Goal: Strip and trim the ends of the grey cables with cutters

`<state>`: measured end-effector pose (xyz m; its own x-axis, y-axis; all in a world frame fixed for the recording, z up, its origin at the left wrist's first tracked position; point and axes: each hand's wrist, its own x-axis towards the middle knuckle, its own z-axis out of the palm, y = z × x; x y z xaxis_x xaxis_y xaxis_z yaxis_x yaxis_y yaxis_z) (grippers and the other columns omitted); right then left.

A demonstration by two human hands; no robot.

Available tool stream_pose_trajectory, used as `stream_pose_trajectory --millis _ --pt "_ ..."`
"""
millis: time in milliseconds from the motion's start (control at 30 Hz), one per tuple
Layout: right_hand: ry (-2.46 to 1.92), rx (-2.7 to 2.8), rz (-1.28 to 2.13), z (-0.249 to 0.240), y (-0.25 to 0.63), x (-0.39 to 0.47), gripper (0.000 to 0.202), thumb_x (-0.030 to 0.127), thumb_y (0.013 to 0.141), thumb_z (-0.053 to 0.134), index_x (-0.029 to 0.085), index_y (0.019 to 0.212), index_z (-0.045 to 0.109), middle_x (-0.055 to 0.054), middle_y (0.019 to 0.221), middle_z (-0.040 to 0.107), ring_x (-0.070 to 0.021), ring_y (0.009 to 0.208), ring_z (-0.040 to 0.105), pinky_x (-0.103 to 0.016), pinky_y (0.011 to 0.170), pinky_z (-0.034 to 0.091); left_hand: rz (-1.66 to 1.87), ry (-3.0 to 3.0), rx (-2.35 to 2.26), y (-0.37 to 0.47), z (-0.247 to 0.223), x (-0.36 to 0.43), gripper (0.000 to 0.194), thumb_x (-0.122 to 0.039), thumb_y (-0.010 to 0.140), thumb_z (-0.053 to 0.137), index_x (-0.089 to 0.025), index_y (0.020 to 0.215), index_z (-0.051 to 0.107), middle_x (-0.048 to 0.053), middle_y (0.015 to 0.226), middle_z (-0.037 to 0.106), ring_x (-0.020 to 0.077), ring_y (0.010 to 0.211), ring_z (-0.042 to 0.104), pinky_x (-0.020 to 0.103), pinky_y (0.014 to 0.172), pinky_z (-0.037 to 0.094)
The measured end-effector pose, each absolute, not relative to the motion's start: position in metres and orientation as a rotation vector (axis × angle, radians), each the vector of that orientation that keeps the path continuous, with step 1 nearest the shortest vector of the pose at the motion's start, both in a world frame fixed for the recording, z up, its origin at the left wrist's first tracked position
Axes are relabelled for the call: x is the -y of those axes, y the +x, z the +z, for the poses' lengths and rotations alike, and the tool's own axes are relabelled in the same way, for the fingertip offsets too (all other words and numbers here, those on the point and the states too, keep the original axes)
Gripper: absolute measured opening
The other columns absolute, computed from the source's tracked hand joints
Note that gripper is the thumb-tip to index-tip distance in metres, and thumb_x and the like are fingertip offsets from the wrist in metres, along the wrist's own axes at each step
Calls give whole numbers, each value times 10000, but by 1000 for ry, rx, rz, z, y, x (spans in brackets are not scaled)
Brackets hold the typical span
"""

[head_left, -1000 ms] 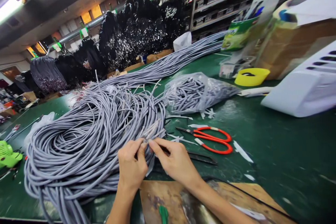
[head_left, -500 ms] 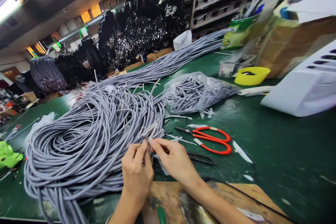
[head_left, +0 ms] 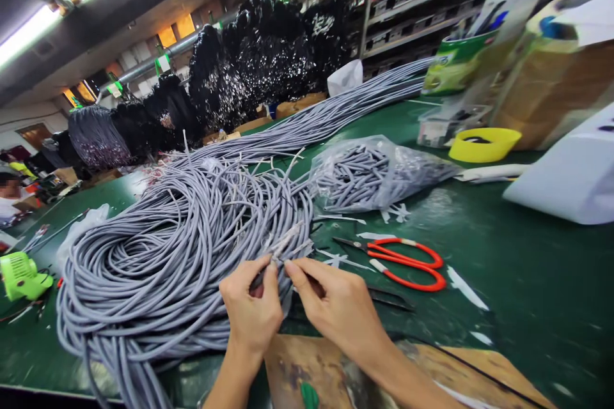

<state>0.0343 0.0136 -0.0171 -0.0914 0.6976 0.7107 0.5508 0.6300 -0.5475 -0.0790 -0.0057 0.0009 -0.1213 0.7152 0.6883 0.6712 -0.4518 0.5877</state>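
A large coil of grey cables (head_left: 192,236) lies on the green table, with pale stripped ends near its right side. My left hand (head_left: 252,307) pinches a cable end (head_left: 277,259) at the coil's right edge. Close beside it, my right hand (head_left: 338,297) has thumb and forefinger pressed together on the same small piece. Fingers partly hide what is pinched. Red-handled scissors (head_left: 407,261) lie to the right of my hands, and dark tweezers (head_left: 391,299) rest just below the scissors.
A clear bag of short grey pieces (head_left: 364,172) sits behind the scissors. Further right are a yellow tape ring (head_left: 484,144) and a green can (head_left: 458,64). A brown board (head_left: 307,367) lies in front. At far left are a green fan (head_left: 22,276) and a person.
The view has shifted, so most things appear farther right. My right hand's fingertips have drawn slightly away from my left hand's, and the pale cable end shows between them.
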Motion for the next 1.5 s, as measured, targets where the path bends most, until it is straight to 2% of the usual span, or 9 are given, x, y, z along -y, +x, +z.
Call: stream_pose_trajectory --millis 400,567,633,800,900,1000,1133,1267,1500 --pt "-1009 1730 -16 -11 40 -10 366 235 889 373 169 599 586 0 507 578 -94 429 500 -212 481 333 1707 2095 -1614 -79 -3 8 147 -128 776 530 -141 813 671 84 730 704 165 655 655 258 629 537" --pt "-1016 1720 204 -14 39 -13 384 257 889 367 175 559 547 20 449 511 -88 386 445 -198 421 321 1648 2215 -1581 -75 -2 9 157 -96 767 524 -147 811 666 65 691 695 138 569 622 217 515 506" --pt "-1007 1683 306 -11 38 -11 387 251 888 365 179 540 519 30 427 479 -83 365 415 -190 390 311 1644 2272 -1584 -74 -4 8 176 -87 765 510 -139 820 669 73 700 701 145 584 631 225 536 514" --pt "-601 1760 183 0 36 4 362 203 880 355 177 569 538 5 465 518 -98 422 474 -201 455 361 1444 2107 -1823 -77 -10 -1 195 -112 753 510 -131 761 703 89 677 717 181 568 658 271 561 532" --pt "-770 1718 194 -2 36 3 327 191 879 370 169 606 550 10 471 524 -88 398 460 -193 437 350 1447 1898 -1818 -82 -6 -3 201 -165 774 513 -126 765 710 90 715 725 192 630 674 268 605 535" --pt "-982 1718 244 -10 35 -6 372 237 889 353 182 557 513 32 426 474 -81 352 414 -191 393 316 1516 1838 -1776 -85 0 0 241 -219 802 485 -118 772 702 78 682 714 187 602 659 250 553 520" --pt "-997 1750 296 -15 33 -14 405 263 890 324 191 511 450 43 404 436 -76 342 383 -186 381 293 1504 1885 -1748 -87 2 3 246 -233 810 481 -114 765 691 68 644 698 172 553 635 239 525 501" --pt "-1001 1742 359 -15 32 -15 405 283 884 330 193 497 411 50 397 407 -74 345 358 -189 374 272 1514 1946 -1701 -86 1 4 237 -230 812 484 -113 785 688 90 714 714 186 622 657 245 577 515" --pt "-915 1688 409 -13 32 -13 374 245 878 371 181 522 465 43 418 452 -71 360 404 -180 375 296 1441 2078 -1643 -81 2 6 196 -177 790 501 -129 779 691 76 670 705 167 565 644 233 542 503"
